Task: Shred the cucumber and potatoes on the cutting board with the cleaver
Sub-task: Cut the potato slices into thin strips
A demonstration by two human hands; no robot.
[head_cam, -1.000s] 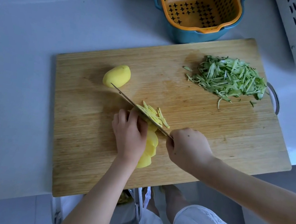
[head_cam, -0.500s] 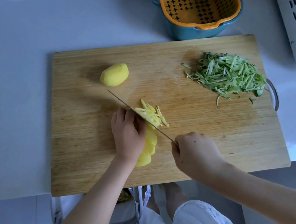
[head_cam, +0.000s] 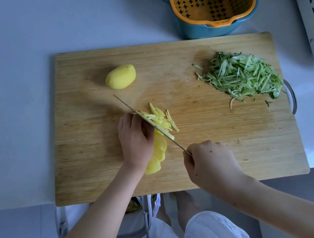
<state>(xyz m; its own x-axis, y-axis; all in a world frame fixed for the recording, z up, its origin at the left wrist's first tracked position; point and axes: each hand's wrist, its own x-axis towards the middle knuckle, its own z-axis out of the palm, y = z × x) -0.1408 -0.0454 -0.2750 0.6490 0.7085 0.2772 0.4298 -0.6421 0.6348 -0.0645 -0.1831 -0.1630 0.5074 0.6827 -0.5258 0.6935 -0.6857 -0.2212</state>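
Cleaver (head_cam: 124, 103), in right grip (head_cam: 212, 166), further along potato slices (head_cam: 157, 155) held by left grip (head_cam: 136, 138); board (head_cam: 221, 132) on grey counter (head_cam: 15, 77).

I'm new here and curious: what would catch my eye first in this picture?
The right hand grips the cleaver, its blade down on fanned potato slices that the left hand steadies at the near middle of the cutting board, yellow shreds lying beside the blade. A green heap of shredded cucumber sits at the board's far right, and a whole peeled potato at far left.
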